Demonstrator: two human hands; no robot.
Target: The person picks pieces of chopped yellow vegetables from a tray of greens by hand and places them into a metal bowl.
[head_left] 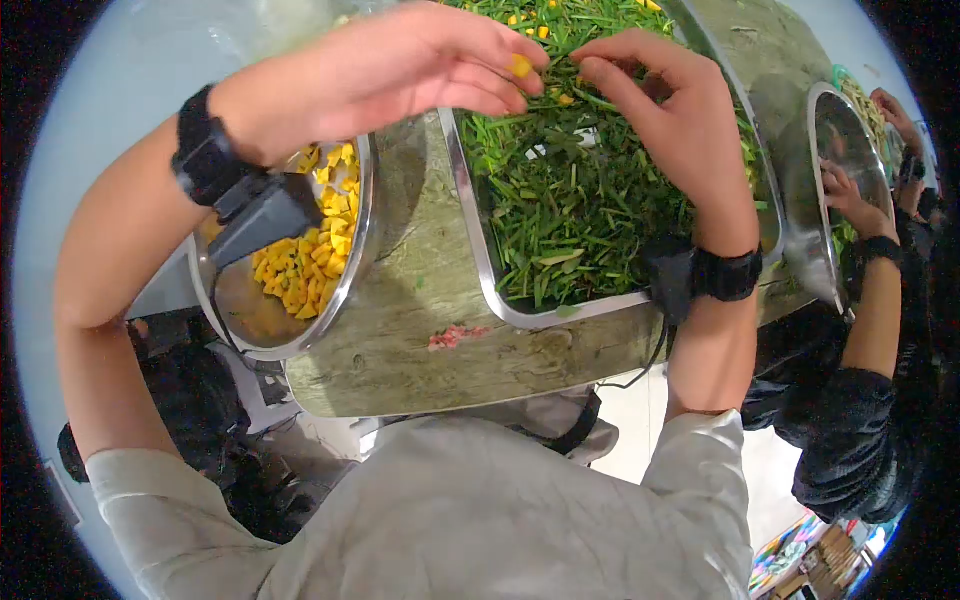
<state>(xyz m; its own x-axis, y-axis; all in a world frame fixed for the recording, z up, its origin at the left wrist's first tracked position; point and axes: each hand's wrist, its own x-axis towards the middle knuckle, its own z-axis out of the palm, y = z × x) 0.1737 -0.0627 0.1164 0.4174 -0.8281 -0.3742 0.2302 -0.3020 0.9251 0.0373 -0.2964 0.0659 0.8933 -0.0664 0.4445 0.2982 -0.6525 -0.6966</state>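
Note:
My left hand (430, 65) reaches across from the left over the back of a metal tray (472, 220) full of chopped green leaves and stalks (580, 220). A small yellow chunk (520, 66) is held at its fingers. Facing it, my right hand (680, 110) hangs over the same greens, thumb and forefinger pinched together at the tips. What that pinch holds, if anything, I cannot tell. A few more yellow pieces (541, 31) lie on the greens near the tray's far end. Two small white patches (586, 137) show among the leaves.
To the left stands a round metal bowl (366, 220) with many yellow chunks (315, 265), partly under my left forearm. Another metal container (818, 200) is at the right, with another person's hand (845, 190) at it. Red bits (458, 337) mark the wood-patterned table (420, 380).

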